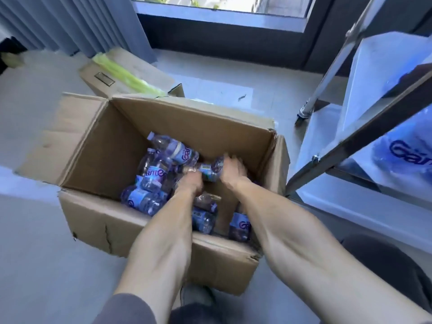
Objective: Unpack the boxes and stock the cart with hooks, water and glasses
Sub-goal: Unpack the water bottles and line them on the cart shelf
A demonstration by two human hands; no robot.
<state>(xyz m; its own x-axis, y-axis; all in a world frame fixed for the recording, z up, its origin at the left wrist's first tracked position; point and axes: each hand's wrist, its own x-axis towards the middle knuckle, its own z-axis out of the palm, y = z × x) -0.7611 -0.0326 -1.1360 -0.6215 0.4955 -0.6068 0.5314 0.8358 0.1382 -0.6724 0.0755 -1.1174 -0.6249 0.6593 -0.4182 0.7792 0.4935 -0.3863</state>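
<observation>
While both forearms reach down into the open box point(149, 220), the person works among the water bottles point(149, 183) heaped along its left side and near wall. The box stands on the floor point(35, 253) with its flaps folded out. The head view is the only one, and motion blurs the hands.

The left hand point(190, 183) and right hand point(233, 171) meet at one bottle point(209, 170) lying crosswise near the box's right wall. The right hand's fingers curl over its far end, so that grip seems closed on the bottle. The left hand sits at the bottle's other end, but whether its grip pinches the bottle or merely touches it cannot be told through the blur.

To the right, just beside the box, stands the cart point(374, 127), its dark frame crossing the upper right corner of the view. A blue-printed plastic pack point(406, 150), bearing the same lettering as the bottle labels, lies on one of its shelves, so some water appears to be stocked already. A second box point(131, 73) lies beyond the first, toward the window point(222, 12), with something yellow-green point(126, 73) across its top; its contents cannot be made out.

Judged from this, the task is midway: a good number of bottles remain to be moved from box to cart, and neither hooks nor glasses are visible anywhere, so those parts look undone.
</observation>
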